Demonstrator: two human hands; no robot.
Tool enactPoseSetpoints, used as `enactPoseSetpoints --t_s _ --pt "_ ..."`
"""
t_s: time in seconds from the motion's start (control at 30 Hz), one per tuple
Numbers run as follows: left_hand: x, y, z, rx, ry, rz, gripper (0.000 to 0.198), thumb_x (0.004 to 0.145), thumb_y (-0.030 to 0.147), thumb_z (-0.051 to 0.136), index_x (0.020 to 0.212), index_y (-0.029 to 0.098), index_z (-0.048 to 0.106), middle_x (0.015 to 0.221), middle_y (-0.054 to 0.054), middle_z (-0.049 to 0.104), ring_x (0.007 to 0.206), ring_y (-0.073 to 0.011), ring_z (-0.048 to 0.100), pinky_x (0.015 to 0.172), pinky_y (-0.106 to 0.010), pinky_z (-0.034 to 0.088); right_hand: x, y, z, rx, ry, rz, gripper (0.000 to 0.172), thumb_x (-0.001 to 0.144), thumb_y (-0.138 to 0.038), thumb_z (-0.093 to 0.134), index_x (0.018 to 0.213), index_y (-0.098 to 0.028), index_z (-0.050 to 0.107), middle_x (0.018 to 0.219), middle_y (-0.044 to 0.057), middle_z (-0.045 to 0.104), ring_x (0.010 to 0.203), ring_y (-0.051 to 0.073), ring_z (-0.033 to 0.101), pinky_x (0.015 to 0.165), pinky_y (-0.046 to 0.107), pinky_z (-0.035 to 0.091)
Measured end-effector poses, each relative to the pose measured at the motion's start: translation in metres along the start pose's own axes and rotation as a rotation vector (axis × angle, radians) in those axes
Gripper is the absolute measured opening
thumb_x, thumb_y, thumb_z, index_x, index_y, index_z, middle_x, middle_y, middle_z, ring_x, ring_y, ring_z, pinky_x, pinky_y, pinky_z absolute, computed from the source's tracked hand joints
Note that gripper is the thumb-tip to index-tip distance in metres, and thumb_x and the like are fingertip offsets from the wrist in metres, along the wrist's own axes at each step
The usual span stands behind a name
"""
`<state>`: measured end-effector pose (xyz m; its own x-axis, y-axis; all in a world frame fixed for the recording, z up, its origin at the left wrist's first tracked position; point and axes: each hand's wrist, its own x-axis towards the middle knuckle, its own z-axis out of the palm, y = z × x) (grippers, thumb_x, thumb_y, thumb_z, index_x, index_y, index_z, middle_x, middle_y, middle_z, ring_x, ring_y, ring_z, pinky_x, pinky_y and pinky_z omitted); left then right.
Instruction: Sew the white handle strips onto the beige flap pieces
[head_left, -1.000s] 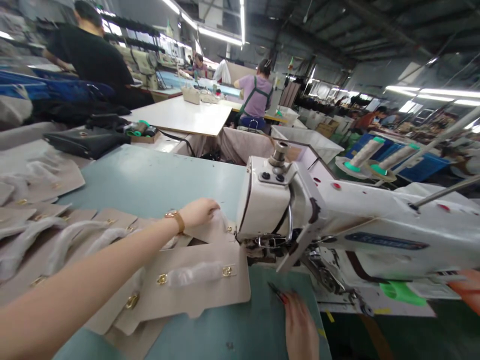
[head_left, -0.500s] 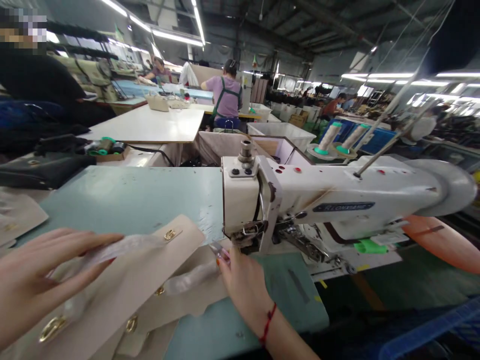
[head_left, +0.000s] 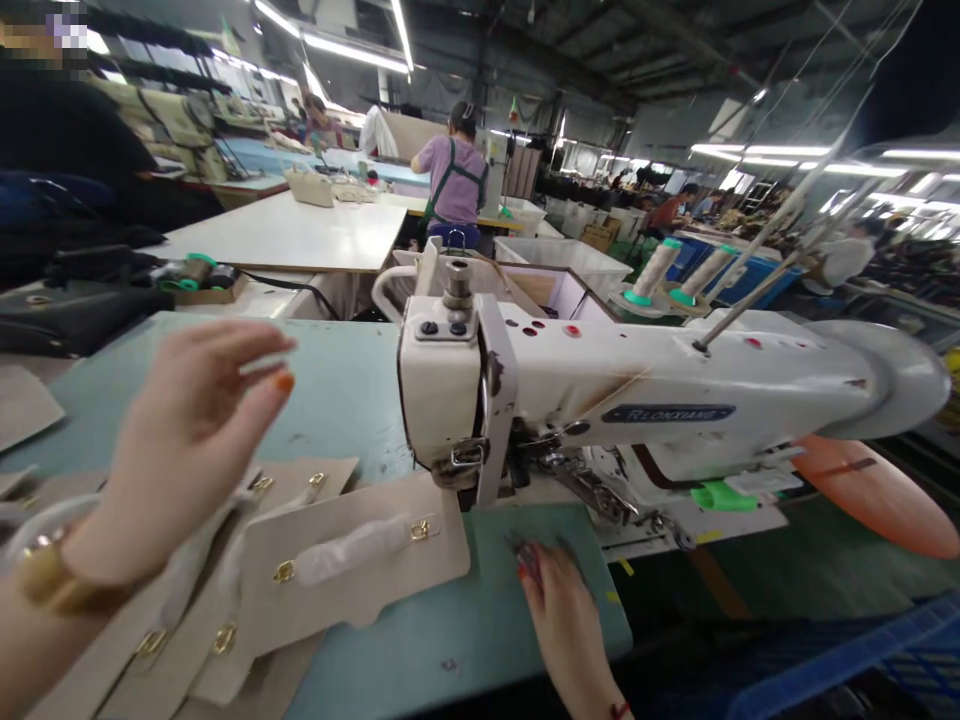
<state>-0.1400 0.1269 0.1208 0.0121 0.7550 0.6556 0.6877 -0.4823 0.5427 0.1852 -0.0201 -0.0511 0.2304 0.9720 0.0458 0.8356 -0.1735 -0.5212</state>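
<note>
At the far left a lone beige panel (head_left: pixel 26 405) lies on the teal tabletop (head_left: pixel 420 665), and nearer the worker the overlapping panels (head_left: pixel 184 655) spread out, several showing straps and gold fittings. Over them hangs the left hand (head_left: pixel 191 425), raised, thumb and fingers loosely apart, with nothing that I can see between them.

Just right of it, the top panel (head_left: pixel 349 592) lies flat across the others, its strap (head_left: pixel 352 550) in clear wrap and a gold buckle (head_left: pixel 420 530) at the right end. So the strap and metalwork look done on this one; whether any stitching or trimming is left, I can't tell from here. Its far right corner reaches the sewing machine's head (head_left: pixel 442 390) (beside it or under it, I honestly can't say).

Further right, the right hand (head_left: pixel 562 600) rests low over the tabletop, fingers closed on a small blurred tool (head_left: pixel 529 560), probably thread snips, apart from the panel. No cut shows there.
</note>
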Motion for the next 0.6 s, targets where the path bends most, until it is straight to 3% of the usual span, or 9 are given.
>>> enactPoseSetpoints --t_s 0.03,0.07,0.1,0.17,0.23,0.33,0.4,0.47,0.6 --pt "-0.03 0.006 0.004 -0.004 -0.137 0.06 0.017 0.09 0.028 0.052 0.104 0.025 0.061 0.107 0.001 0.062 0.101 -0.0159 0.061 0.094 -0.031 0.052 0.002 0.0 0.004 0.01 0.027 -0.045 0.032 0.091 -0.026 0.048 0.113 -0.013 0.066 0.114 0.016 0.067 0.105 0.033 0.064 0.089 0.043 0.049" --pt "-0.066 0.008 0.008 -0.045 -0.358 0.177 0.017 0.089 0.026 0.05 0.099 0.031 0.062 0.096 0.004 0.067 0.09 -0.0141 0.065 0.081 -0.023 0.056 0.005 -0.003 0.007 0.052 0.036 -0.088 0.033 0.09 -0.025 0.049 0.116 -0.013 0.066 0.119 0.016 0.065 0.111 0.033 0.061 0.094 0.044 0.047" --pt "-0.104 0.007 0.013 -0.073 -0.494 0.254 0.024 0.088 0.025 0.049 0.104 0.037 0.062 0.093 0.006 0.071 0.085 -0.0145 0.068 0.075 -0.021 0.058 0.008 -0.011 0.007 0.128 0.024 -0.117 0.034 0.091 -0.024 0.047 0.117 -0.013 0.066 0.121 0.016 0.064 0.114 0.032 0.059 0.097 0.043 0.045" --pt "-0.173 -0.004 0.025 0.012 -0.563 0.375 0.047 0.085 0.028 0.056 0.13 0.041 0.052 0.114 0.004 0.072 0.094 -0.0187 0.071 0.08 -0.022 0.06 0.014 -0.033 0.004 0.351 -0.07 -0.151 0.033 0.097 -0.025 0.039 0.115 -0.016 0.066 0.114 0.012 0.068 0.108 0.025 0.063 0.095 0.035 0.047" --pt "-0.21 -0.018 0.04 0.219 -0.526 0.345 0.073 0.084 0.038 0.058 0.151 0.026 0.03 0.14 -0.011 0.056 0.119 -0.0317 0.061 0.089 -0.035 0.059 0.022 -0.058 -0.002 0.567 -0.171 -0.161 0.034 0.102 -0.031 0.035 0.103 -0.018 0.067 0.099 0.007 0.07 0.091 0.018 0.065 0.083 0.026 0.049" --pt "-0.198 -0.029 0.067 0.373 -0.496 0.197 0.086 0.086 0.043 0.056 0.155 0.017 0.011 0.158 -0.022 0.024 0.142 -0.0421 0.029 0.104 -0.057 0.044 0.033 -0.087 -0.005 0.71 -0.212 -0.152 0.04 0.102 -0.039 0.04 0.079 -0.017 0.063 0.076 0.003 0.065 0.071 0.014 0.059 0.064 0.02 0.043" --pt "-0.164 -0.031 0.081 0.345 -0.48 0.203 0.079 0.086 0.045 0.059 0.152 0.023 0.022 0.159 -0.017 0.023 0.146 -0.041 0.02 0.111 -0.063 0.031 0.038 -0.098 0.001 0.733 -0.186 -0.117 0.041 0.099 -0.042 0.045 0.072 -0.015 0.06 0.07 0.001 0.062 0.065 0.013 0.054 0.057 0.019 0.037" --pt "-0.128 -0.034 0.088 0.309 -0.47 0.271 0.062 0.085 0.045 0.061 0.142 0.028 0.043 0.152 -0.013 0.04 0.142 -0.0383 0.03 0.113 -0.061 0.028 0.041 -0.103 0.009 0.767 -0.174 -0.086 0.04 0.098 -0.042 0.049 0.073 -0.014 0.062 0.069 0.001 0.061 0.064 0.012 0.052 0.055 0.019 0.034" --pt "-0.088 -0.036 0.081 0.239 -0.57 0.448 0.039 0.079 0.057 0.063 0.112 0.036 0.07 0.111 -0.004 0.072 0.112 -0.0316 0.06 0.105 -0.05 0.04 0.039 -0.106 0.025 0.939 -0.217 -0.021 0.038 0.096 -0.041 0.049 0.08 -0.012 0.067 0.072 0.002 0.061 0.067 0.013 0.053 0.059 0.018 0.038"
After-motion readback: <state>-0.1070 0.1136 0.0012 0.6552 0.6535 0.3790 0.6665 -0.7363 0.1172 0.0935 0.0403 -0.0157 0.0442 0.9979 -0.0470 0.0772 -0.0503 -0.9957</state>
